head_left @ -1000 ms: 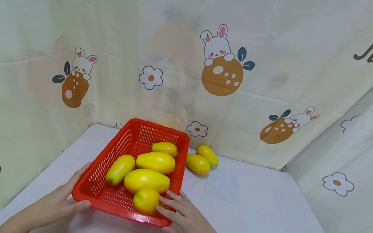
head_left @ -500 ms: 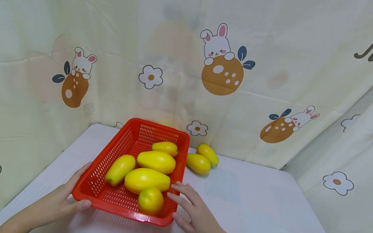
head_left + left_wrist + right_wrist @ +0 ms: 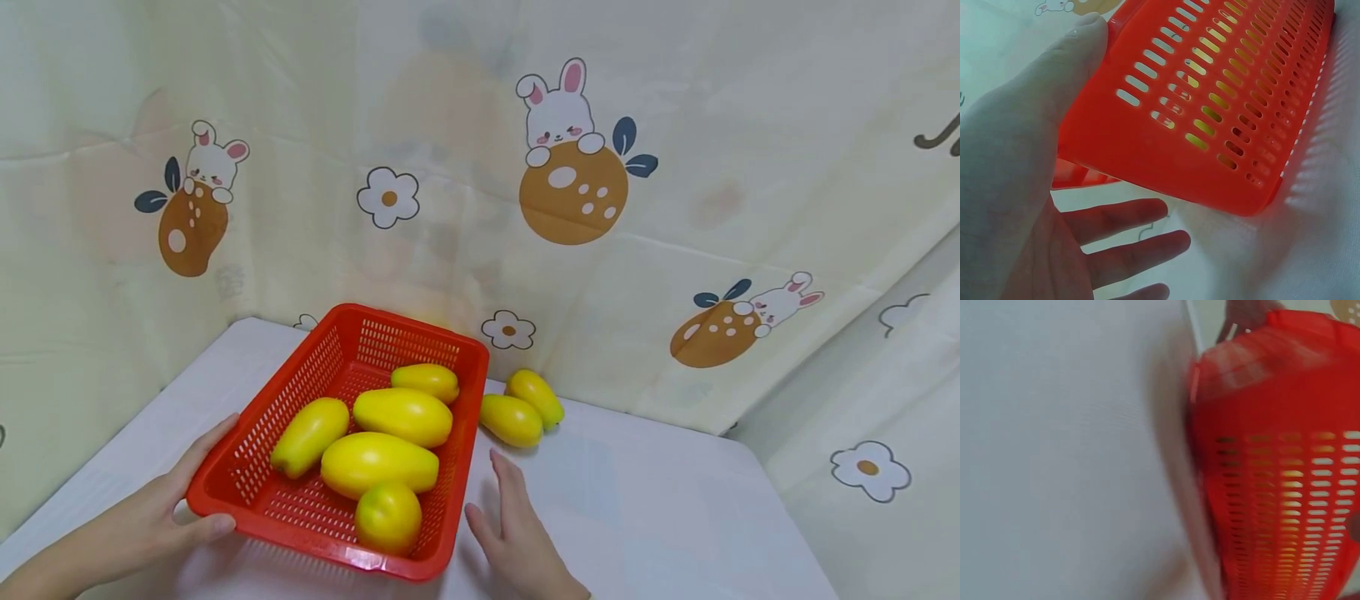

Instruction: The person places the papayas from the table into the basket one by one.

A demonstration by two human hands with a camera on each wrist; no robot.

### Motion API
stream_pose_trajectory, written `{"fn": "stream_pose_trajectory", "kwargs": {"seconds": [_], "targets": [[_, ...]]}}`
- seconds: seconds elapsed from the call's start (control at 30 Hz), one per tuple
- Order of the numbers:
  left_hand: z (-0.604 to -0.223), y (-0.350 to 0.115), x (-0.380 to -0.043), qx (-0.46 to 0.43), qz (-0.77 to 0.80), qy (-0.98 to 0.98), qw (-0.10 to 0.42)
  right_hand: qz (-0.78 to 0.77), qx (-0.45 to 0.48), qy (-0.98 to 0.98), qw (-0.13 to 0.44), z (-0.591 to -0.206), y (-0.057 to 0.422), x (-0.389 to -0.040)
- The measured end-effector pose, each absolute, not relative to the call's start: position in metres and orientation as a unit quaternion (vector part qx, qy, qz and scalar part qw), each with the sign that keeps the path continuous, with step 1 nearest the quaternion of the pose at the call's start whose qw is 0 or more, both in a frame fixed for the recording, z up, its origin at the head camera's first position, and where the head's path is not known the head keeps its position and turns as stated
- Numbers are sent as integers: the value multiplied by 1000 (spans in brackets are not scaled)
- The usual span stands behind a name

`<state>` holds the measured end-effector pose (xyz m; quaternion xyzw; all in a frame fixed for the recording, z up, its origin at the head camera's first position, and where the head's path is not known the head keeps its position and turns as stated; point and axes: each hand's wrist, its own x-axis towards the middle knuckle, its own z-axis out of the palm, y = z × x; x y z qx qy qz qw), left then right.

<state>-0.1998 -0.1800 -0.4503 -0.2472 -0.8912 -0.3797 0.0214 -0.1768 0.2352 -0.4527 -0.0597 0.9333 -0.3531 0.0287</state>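
Observation:
A red plastic basket (image 3: 255, 521) with slotted walls sits on the table. Inside lie several smooth, yellow, elongated fruits; one (image 3: 380, 465) lies crosswise in the middle. Nearest the front, a rounder yellow fruit (image 3: 388, 518) shows a greenish end. My left hand (image 3: 146, 512) holds the basket's front left corner, thumb on the front rim and a finger along the left side. In the left wrist view, its other fingers (image 3: 1138, 256) stretch out below the rim, apart from the wall. Right of the basket, my right hand (image 3: 521, 537) is held with fingers extended, touching nothing visible.
Two more yellow fruits (image 3: 512, 421) (image 3: 536, 398) lie side by side on the white table (image 3: 637, 508), just right of the basket. A printed curtain (image 3: 450, 275) hangs along the table's back edge.
My right hand has let go of the round fruit, leaving it in the front of the basket, and has moved right, out over the table. The left hand stays at its corner.

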Motion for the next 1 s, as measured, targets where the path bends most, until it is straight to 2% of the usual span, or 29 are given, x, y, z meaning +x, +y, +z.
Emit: {"fn": "stream_pose_trajectory", "kwargs": {"seconds": [0.1, 0.2, 0.37, 0.5, 0.6, 0.7, 0.93, 1.0], "targets": [[-450, -180, -201, -243, -377, -894, 13, -337, -63, 931, 124, -458, 230, -178], [-451, -181, -202, -236, -374, -897, 2, -334, -78, 920, 190, -463, 225, -177], [-452, -182, -202, -228, -362, -904, 0, -339, -111, 906, 229, -469, 223, -174], [-451, -181, -201, -220, -351, -910, 3, -336, -89, 908, 235, -468, 227, -175], [-448, -179, -200, -213, -346, -914, -3, -306, -65, 925, 217, -463, 233, -180], [-447, -178, -200, -207, -338, -918, -14, -270, -56, 946, 174, -459, 245, -186], [-441, -178, -194, -191, -310, -930, -50, -252, -83, 964, -18, -458, 294, -202], [-439, -177, -193, -181, -308, -931, -75, -257, -70, 963, -53, -458, 309, -207]]}}
